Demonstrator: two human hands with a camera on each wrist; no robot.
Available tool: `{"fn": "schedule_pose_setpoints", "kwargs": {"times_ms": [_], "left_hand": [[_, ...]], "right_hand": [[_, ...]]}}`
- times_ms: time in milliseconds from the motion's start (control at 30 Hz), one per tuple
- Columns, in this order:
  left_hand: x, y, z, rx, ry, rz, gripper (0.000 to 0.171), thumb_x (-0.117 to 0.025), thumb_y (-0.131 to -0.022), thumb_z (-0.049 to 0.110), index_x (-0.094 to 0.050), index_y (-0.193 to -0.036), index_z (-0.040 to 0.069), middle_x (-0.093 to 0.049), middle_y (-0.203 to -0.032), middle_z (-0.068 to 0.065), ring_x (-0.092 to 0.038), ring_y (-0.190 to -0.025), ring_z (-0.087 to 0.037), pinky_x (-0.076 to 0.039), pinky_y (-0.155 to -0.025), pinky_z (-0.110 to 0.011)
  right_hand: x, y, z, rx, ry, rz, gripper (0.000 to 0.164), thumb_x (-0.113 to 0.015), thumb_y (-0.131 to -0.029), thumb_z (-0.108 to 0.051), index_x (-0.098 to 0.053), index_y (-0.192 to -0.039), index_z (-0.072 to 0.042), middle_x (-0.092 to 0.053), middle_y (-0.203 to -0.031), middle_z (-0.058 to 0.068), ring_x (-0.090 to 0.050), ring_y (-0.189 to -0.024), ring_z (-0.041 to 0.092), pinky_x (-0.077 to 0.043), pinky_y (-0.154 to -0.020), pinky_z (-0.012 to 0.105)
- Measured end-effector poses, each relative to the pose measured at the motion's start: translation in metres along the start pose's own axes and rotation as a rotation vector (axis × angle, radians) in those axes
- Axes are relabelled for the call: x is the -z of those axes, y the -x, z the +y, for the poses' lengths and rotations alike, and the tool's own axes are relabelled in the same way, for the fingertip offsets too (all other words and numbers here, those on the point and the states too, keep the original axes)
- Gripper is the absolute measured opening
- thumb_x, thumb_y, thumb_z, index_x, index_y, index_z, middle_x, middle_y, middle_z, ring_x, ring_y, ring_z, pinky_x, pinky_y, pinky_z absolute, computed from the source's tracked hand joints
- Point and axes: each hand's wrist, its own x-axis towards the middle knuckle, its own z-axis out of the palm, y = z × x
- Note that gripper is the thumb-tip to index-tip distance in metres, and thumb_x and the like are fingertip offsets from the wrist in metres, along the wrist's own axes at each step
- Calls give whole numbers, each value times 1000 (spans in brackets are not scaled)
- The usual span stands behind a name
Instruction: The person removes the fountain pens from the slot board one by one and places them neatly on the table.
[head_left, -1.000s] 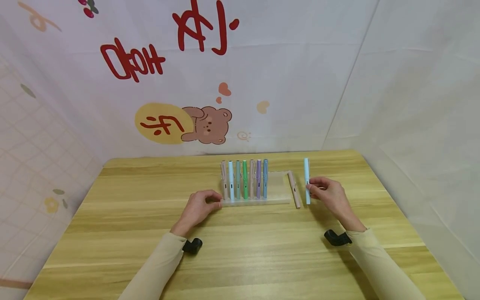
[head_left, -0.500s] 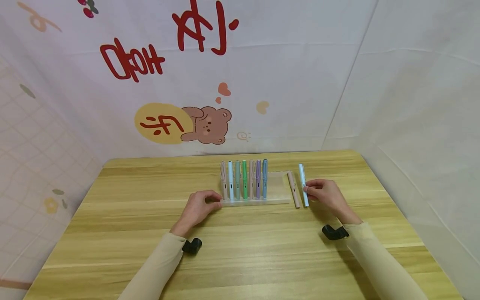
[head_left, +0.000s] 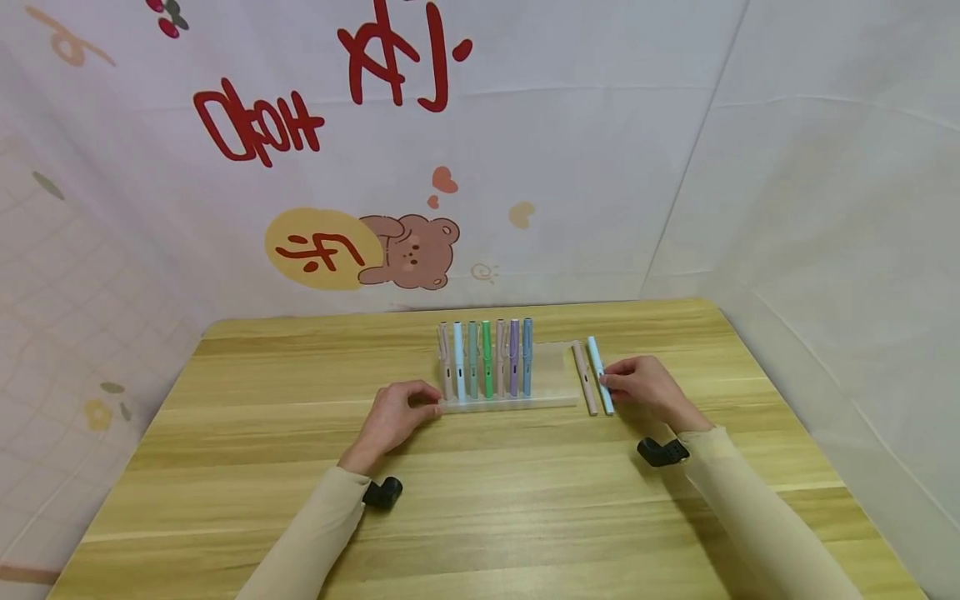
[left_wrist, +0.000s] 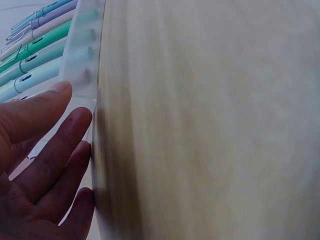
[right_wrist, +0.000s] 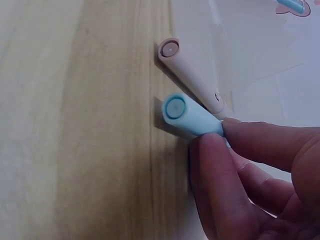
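My right hand point(head_left: 643, 385) pinches a light-blue capped pen point(head_left: 597, 367) between thumb and fingers, low at the table beside a dusty-pink pen point(head_left: 585, 379). In the right wrist view, the round end of the light-blue pen point(right_wrist: 176, 109) points toward the camera, with the pink pen point(right_wrist: 187, 75) lying apart from it. At the left end of a clear pen stand point(head_left: 551, 402), my left hand point(head_left: 393, 417) rests its loosely bent fingers and thumb against the corner. The left wrist view shows the thumb point(left_wrist: 40, 110) touching the stand's edge point(left_wrist: 82, 55).
Several pens stand side by side in the stand, among them a green pen point(head_left: 487, 360) and a purple pen point(head_left: 514, 358). The stand's right part holds no pens. A wood-grain table point(head_left: 480, 500) lies below, with a printed white cloth point(head_left: 600, 150) behind it.
My right hand has moved left and lowered the light-blue pen from upright to a slanted position close beside the pink pen. The left hand has stayed at the stand's corner.
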Motion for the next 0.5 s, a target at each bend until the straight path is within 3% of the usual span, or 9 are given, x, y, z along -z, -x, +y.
{"fn": "schedule_pose_setpoints", "kwargs": {"times_ms": [500], "left_hand": [[0,0,0,3,1,-2,12,-82,-89,14,-79,-100,14,-76,-103,2,-68,-106,-23,-51,-97,-47]], "right_hand": [[1,-3,-2,-21,3,-10,31,-71,-97,-8,-67,-116,16,-72,-100,13,-69,-80,11,-60,-72,26]]}}
